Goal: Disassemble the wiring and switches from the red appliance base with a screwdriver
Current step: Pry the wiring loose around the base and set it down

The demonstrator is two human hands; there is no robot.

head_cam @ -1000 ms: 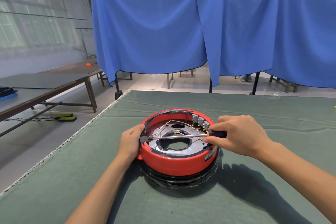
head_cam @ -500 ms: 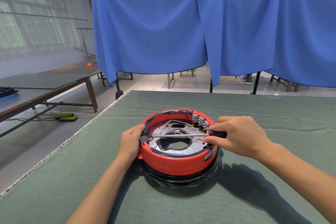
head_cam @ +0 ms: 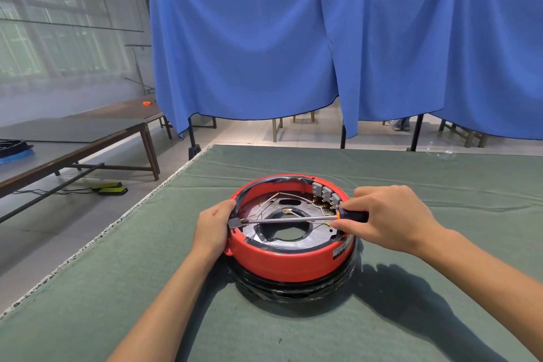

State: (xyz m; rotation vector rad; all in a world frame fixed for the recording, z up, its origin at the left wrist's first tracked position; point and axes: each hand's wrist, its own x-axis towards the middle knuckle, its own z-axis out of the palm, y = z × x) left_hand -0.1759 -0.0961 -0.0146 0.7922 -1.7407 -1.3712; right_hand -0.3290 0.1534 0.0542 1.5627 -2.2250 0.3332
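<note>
The right hand point(head_cam: 390, 217) gripped the screwdriver point(head_cam: 293, 219), its tip at the left wall; the left hand point(head_cam: 213, 228) held the red base point(head_cam: 293, 264). A screw probably needed more turning

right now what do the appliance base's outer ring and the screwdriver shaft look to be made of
Red appliance base: outer ring looks like glossy moulded plastic, with smooth, even colour and soft highlights. Screwdriver: the shaft looks like bright polished metal, probably steel, thin and reflective.
</note>
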